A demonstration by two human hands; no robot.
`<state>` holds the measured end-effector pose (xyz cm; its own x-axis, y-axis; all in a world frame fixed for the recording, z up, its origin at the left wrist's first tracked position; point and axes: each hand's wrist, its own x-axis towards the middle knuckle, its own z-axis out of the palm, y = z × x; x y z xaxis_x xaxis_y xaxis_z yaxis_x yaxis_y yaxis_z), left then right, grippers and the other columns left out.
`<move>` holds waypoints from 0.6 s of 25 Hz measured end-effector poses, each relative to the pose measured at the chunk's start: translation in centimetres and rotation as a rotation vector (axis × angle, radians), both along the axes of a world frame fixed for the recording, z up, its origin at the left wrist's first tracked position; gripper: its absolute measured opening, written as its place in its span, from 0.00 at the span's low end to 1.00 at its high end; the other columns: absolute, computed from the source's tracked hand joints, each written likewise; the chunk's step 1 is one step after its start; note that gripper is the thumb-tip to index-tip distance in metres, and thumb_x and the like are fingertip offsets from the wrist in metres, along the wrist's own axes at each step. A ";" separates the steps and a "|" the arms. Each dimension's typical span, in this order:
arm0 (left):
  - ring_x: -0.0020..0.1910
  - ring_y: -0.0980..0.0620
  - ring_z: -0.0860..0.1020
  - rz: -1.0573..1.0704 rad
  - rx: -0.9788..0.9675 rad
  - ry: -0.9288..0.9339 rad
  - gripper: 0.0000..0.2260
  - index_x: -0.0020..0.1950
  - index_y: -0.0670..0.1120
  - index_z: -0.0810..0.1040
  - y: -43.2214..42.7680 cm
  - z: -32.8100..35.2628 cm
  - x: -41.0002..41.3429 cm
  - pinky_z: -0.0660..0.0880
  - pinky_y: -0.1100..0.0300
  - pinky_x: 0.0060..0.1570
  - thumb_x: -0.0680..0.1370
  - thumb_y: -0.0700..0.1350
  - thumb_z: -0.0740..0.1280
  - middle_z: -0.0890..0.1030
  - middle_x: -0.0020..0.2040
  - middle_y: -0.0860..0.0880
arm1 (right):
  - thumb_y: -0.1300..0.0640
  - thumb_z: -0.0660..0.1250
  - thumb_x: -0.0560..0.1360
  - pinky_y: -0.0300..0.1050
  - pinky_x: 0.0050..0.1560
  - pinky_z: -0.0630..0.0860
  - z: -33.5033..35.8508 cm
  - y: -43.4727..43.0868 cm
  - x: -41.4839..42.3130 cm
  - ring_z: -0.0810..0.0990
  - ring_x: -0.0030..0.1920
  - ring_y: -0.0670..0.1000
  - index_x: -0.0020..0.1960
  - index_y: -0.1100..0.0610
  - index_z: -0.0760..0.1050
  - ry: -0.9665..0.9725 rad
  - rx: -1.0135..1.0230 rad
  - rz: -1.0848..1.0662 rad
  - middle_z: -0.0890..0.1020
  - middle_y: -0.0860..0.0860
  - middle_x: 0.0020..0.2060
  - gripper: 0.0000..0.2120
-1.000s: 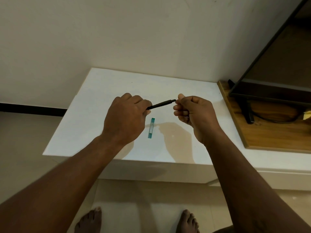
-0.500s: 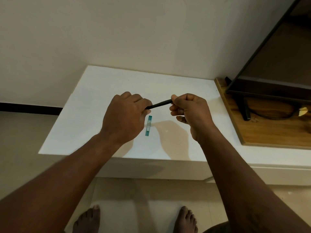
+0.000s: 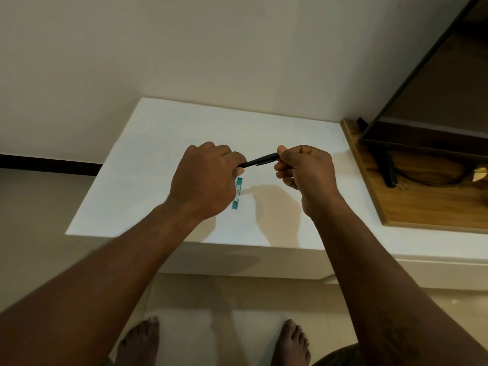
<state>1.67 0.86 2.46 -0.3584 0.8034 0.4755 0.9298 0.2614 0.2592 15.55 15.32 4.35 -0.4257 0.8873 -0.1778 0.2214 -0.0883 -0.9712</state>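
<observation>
While the left grip [image 3: 206,180] curls round one end of a black pen [image 3: 260,161], the right grip [image 3: 306,175] pinches the other end between thumb and fingers. The pen spans the gap between the two, tilted up toward the right grip, in the air above the white worktop [image 3: 158,159]. Just under the left grip's knuckles a teal strip [image 3: 237,194] lies flat on that matte surface, with the shadows of both grips beside it. Right of the right grip the worktop meets a wooden board [image 3: 422,212] carrying a dark screen [image 3: 427,133], with a cable [image 3: 427,182] looped beneath. Beyond both grips rises a plain cream wall [image 3: 211,48]. Left of the left grip a black skirting [image 3: 47,166] edges the pale floor [image 3: 39,233], where two bare feet [image 3: 140,339] stand.
</observation>
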 end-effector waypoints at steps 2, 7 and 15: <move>0.44 0.44 0.79 0.007 -0.033 0.011 0.11 0.60 0.49 0.84 0.0 0.1 -0.1 0.71 0.50 0.46 0.83 0.46 0.65 0.85 0.47 0.48 | 0.55 0.74 0.80 0.35 0.34 0.79 0.0 0.3 0.1 0.84 0.32 0.45 0.44 0.59 0.84 0.011 -0.010 -0.012 0.86 0.51 0.33 0.09; 0.46 0.42 0.81 0.118 -0.088 -0.096 0.10 0.58 0.50 0.85 -0.7 0.2 -2.1 0.77 0.45 0.50 0.83 0.46 0.64 0.85 0.47 0.47 | 0.54 0.74 0.80 0.41 0.41 0.82 0.2 3.3 2.2 0.87 0.38 0.49 0.44 0.55 0.84 0.009 0.101 -0.233 0.88 0.50 0.38 0.08; 0.46 0.44 0.81 0.107 -0.148 -0.118 0.09 0.58 0.53 0.84 -0.4 -0.6 -1.3 0.75 0.47 0.51 0.82 0.48 0.65 0.85 0.47 0.50 | 0.54 0.75 0.78 0.45 0.43 0.82 -3.1 3.2 1.7 0.84 0.41 0.48 0.46 0.50 0.87 -0.614 0.626 0.111 0.88 0.45 0.42 0.03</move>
<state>0.35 0.51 1.90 -0.4915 0.8157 0.3049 0.8602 0.4000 0.3164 17.26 18.49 1.23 -0.5043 0.8576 0.1008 0.6958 0.4727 -0.5408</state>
